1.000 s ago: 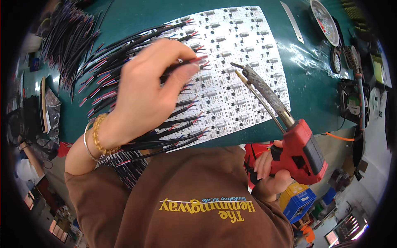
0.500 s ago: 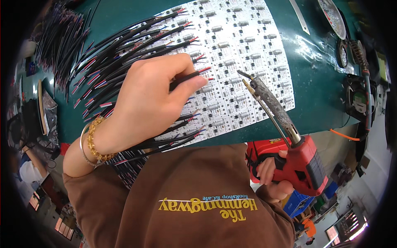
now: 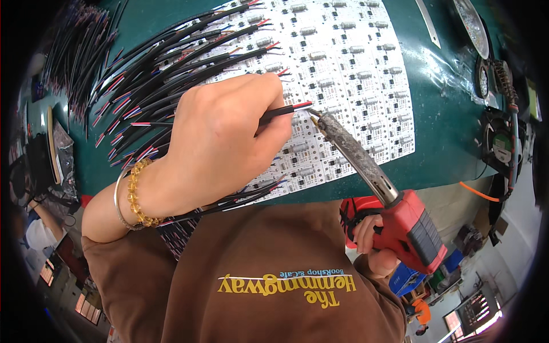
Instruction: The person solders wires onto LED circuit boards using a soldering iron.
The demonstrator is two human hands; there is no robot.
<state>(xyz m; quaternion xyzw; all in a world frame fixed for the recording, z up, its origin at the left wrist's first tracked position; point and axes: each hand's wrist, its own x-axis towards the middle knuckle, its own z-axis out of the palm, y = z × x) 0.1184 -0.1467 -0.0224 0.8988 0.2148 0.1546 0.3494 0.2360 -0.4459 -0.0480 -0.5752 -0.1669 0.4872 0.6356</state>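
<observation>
My left hand (image 3: pixel 226 128) pinches a black cable (image 3: pixel 280 113) between thumb and fingers. Its stripped end, with a red wire on top, points right over a sheet of white circuit boards (image 3: pixel 394 123). Around the grip of a red soldering gun (image 3: pixel 409 231), my right hand (image 3: pixel 372 246) is closed. The gun's long grey barrel slants up and left, its tip close against the wire end; whether they touch I cannot tell. Several other black cables (image 3: pixel 194 71) lie across the sheet's left part, some hidden under my left hand.
A thick bundle of cables (image 3: pixel 77 57) lies at the far left of the green table (image 3: pixel 440 126). On the right are a metal ruler (image 3: pixel 428 23), a shallow dish (image 3: pixel 472 28) and a small black fan (image 3: pixel 500 143). More cables (image 3: pixel 180 234) hang below the near edge.
My left hand has moved right with the cable. The soldering gun has shifted left, bringing its tip to the wire end. The board sheet sits slightly farther right in view.
</observation>
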